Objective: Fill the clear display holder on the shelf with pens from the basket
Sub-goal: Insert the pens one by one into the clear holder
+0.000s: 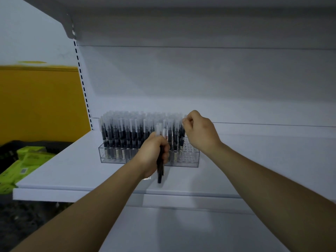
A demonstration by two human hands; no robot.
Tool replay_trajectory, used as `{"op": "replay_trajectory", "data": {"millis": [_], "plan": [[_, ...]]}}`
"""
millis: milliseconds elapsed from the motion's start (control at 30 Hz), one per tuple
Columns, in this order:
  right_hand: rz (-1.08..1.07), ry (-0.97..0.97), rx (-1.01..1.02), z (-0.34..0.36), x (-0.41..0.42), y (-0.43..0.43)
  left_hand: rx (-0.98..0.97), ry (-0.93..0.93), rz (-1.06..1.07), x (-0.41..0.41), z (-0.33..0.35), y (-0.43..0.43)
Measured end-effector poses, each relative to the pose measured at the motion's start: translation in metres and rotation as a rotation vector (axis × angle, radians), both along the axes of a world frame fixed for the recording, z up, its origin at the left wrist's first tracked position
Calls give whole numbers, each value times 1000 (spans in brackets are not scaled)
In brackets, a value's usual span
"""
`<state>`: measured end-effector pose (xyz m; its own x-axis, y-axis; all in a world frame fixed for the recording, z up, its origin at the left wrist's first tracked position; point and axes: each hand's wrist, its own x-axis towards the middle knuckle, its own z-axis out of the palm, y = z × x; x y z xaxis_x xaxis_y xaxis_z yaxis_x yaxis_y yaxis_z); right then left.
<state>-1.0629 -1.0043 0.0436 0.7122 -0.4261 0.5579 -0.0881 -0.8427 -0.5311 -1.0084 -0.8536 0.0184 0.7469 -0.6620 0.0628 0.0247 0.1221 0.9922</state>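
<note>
At the right end of the filled rows, the fingers (188, 122) of the right hand (200, 131) are curled in and pinch the frosted cap of a single pen (183, 132), which stands upright in the clear display holder (191, 157). Just left of it and lower, the left hand (153, 155) is clenched round a small bundle of pens (160, 172). They are held upright, pale caps poking above the fist and dark barrels hanging below it. This fist sits in front of the holder's front wall and hides part of its middle.

Most of the holder is packed with standing pens (131, 131) — black bodies, translucent caps, row behind row from the left end across. Only the right end shows bare holes. Both forearms reach in from below, the left one crossing the front edge of the shelf.

The holder rests on a white shelf (72, 170), set back from its front lip and near the pale back panel (200, 79). An upper shelf (181, 15) overhangs and shades the space. At the left, a slotted upright (84, 91) carries the shelving. Beyond it lies a yellow wall (40, 102), and lower down — past the shelf's corner — lie bright green packages (23, 160) against something dark. Lighting is dim and the far rows of caps blur together.
</note>
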Motion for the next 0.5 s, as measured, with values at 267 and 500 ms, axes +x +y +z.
{"op": "replay_trajectory", "data": {"millis": [267, 500], "plan": [[69, 4, 23, 2, 3, 6, 9, -128, 55, 1, -3, 2], [26, 55, 55, -2, 8, -1, -48, -107, 56, 1, -4, 1]]}}
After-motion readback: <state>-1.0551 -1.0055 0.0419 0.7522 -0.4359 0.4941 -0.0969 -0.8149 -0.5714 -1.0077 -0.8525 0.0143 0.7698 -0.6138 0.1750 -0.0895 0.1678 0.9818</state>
